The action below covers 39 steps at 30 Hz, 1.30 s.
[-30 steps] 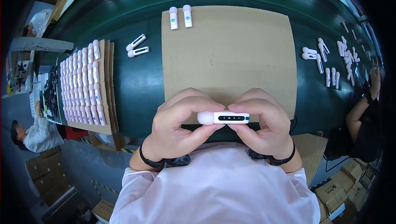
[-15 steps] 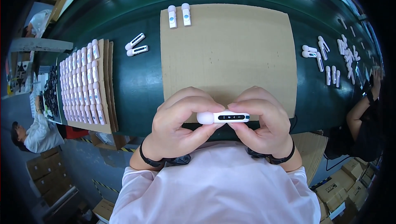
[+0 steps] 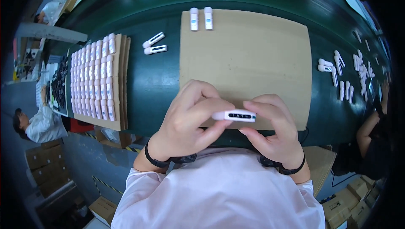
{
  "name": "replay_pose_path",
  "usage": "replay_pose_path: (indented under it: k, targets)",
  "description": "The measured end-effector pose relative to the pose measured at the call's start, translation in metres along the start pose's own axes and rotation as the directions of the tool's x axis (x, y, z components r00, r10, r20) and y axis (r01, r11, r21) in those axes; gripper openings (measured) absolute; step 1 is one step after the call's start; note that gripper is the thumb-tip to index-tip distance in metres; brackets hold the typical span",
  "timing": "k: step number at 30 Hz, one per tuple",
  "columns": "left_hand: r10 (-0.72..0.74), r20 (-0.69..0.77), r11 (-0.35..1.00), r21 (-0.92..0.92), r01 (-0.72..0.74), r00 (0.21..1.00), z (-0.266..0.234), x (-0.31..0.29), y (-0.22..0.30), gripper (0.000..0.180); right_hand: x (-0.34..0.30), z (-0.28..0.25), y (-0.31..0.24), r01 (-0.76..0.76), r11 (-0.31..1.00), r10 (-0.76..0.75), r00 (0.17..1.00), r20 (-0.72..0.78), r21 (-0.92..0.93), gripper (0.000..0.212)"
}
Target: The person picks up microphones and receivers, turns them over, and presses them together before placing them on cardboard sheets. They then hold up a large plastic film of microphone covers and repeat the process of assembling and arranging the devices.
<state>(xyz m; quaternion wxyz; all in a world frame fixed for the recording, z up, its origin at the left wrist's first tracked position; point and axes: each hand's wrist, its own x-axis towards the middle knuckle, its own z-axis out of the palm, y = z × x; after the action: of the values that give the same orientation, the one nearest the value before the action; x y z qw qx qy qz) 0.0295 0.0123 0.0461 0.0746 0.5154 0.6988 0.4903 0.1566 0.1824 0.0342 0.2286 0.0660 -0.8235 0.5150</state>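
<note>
A small white wand-shaped device [image 3: 239,115] with a rounded pale-pink head and a black button panel is held level over the near edge of the cardboard sheet [image 3: 249,56]. My left hand [image 3: 190,115] pinches it by the head end between thumb and forefinger, partly hiding the head. At its other end my right hand [image 3: 276,123] is open, thumb and forefinger apart. The right thumb is clear of the device. I cannot tell whether that forefinger still touches its upper corner. Two similar devices [image 3: 208,18] lie side by side at the sheet's far left corner, blue dots facing up.
Rows of similar devices [image 3: 103,66] cover a cardboard stack [image 3: 123,81] at left. Two loose devices [image 3: 156,49] lie between the stack and the sheet. More devices [image 3: 346,92] are scattered on the green table [image 3: 152,89] at right. People sit on both sides.
My right hand has opened, its thumb coming away from the device, while the left keeps its pinch. The device has tilted slightly. The whole view has shifted, moving the table things rightward.
</note>
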Motion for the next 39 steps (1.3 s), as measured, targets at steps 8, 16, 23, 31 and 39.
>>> replay_pose_path:
  k: [8,16,23,31,39]
  targets:
    - [-0.170,-0.328,0.884,0.366,0.290,0.929,-0.055,-0.021,-0.063,0.018,-0.009,-0.008,-0.004,-0.073,0.990,0.084,0.992,0.089,-0.118,0.041]
    - [-0.395,-0.364,0.797,0.321,0.512,0.843,-0.073,-0.034,-0.126,0.018,-0.008,-0.007,-0.007,-0.090,0.988,0.107,0.985,0.137,-0.122,0.036]
    - [-0.384,-0.456,0.818,0.235,0.525,0.803,-0.068,-0.032,-0.165,0.029,-0.004,-0.009,-0.006,-0.134,0.974,0.154,0.983,0.104,-0.181,0.033]
    - [-0.423,-0.492,0.814,0.161,0.558,0.760,-0.077,-0.051,-0.189,0.034,-0.005,-0.015,0.005,-0.134,0.972,0.148,0.987,0.061,-0.194,0.029]
    - [-0.385,-0.453,0.778,0.308,0.547,0.804,-0.071,-0.048,-0.174,0.031,-0.022,-0.019,0.004,-0.081,0.990,0.082,0.997,-0.001,-0.116,0.021]
